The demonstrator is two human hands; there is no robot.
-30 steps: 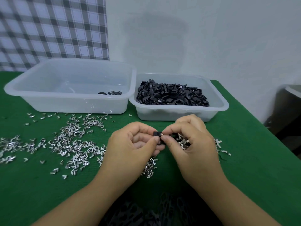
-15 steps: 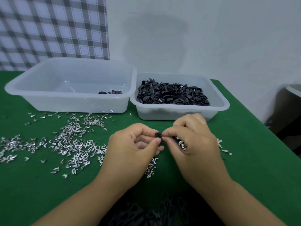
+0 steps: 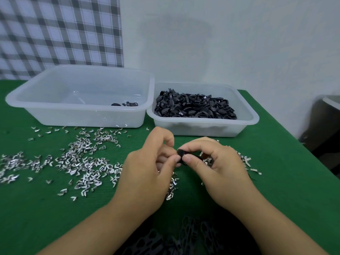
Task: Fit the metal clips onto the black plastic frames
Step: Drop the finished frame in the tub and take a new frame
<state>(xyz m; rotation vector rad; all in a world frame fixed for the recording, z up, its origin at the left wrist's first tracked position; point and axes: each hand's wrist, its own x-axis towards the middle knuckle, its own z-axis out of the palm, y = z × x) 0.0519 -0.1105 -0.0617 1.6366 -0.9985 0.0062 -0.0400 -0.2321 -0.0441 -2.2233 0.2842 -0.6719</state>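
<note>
Shiny bent metal clips (image 3: 82,162) litter the green table (image 3: 276,181). Above them your left hand (image 3: 147,170) and right hand (image 3: 219,168) both pinch one small black plastic frame (image 3: 181,155); whether a clip sits on it is unclear.

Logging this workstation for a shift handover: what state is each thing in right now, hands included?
Left hand: pinches the frame.
Right hand: pinches the same frame.
Frame: held between both hands, clip fit unclear.
Left tub: nearly empty, a few black pieces inside.
Right tub: heaped with black frames.
Clips: loose, scattered on the green cloth.
</note>
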